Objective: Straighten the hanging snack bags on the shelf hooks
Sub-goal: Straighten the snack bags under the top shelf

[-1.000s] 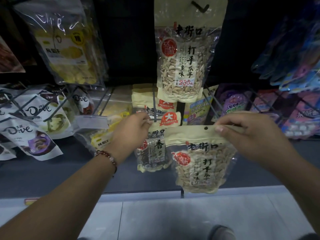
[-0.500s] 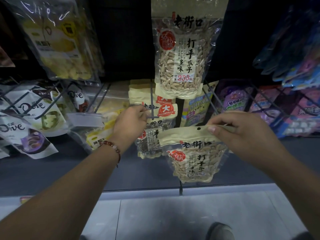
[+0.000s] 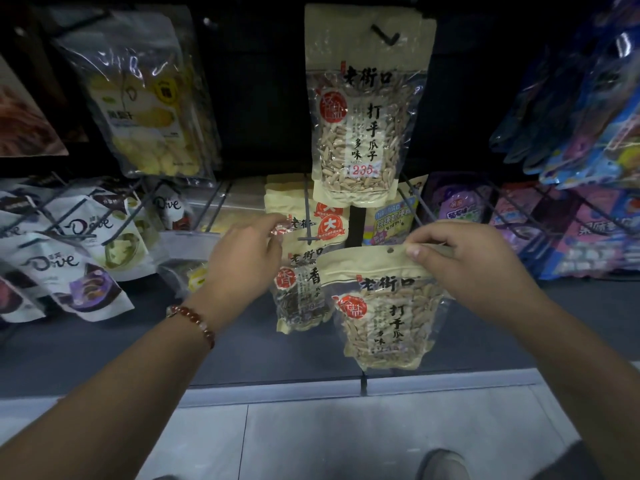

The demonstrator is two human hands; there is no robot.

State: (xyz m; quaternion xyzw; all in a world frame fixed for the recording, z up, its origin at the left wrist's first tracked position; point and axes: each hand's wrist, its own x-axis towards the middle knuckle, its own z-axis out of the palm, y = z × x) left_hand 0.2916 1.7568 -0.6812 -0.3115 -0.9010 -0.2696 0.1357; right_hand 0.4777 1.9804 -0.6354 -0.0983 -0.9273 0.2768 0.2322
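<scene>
"dove" on white chocolate bags [image 3: 65, 261]; "235" price tag on upper seed bag [image 3: 363, 109]; "大" on red sticker [image 3: 328, 226].

The beige, clear-windowed seed bag [image 3: 384, 317] is glossy plastic film; the thin grey hook [image 3: 307, 216] is matt metal; the pale floor tiles [image 3: 346, 438] look smooth.

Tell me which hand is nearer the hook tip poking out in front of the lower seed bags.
Left. The left hand reaches beside the hook tip, just to its left; the right hand pinches a loose seed bag farther right.
</scene>
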